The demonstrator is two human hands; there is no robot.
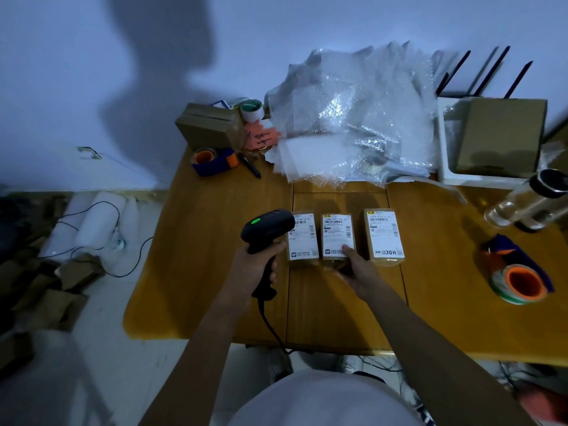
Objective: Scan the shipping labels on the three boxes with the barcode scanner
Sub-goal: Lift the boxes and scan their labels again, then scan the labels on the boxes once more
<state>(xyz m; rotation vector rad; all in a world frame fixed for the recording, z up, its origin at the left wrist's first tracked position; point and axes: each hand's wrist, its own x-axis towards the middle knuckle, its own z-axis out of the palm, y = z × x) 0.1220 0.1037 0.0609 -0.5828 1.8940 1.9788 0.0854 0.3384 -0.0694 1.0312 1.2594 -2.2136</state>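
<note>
Three small cardboard boxes with white shipping labels lie side by side on the wooden table (215,241): the left box (302,238), the middle box (336,235) and the right box (384,236). My left hand (256,262) grips the black barcode scanner (267,230) by its handle. A green light glows on the scanner's head, which hangs just left of the left box. My right hand (358,269) holds the near end of the middle box, thumb on its label. The scanner's cable runs down off the table's front edge.
Behind the boxes lies a heap of bubble wrap (353,118). Tape dispensers sit at the back left (212,161) and front right (519,278). Also on the table are a brown carton (209,127), a black pen (250,166), a white tray with a box (498,136) and a clear bottle (528,201).
</note>
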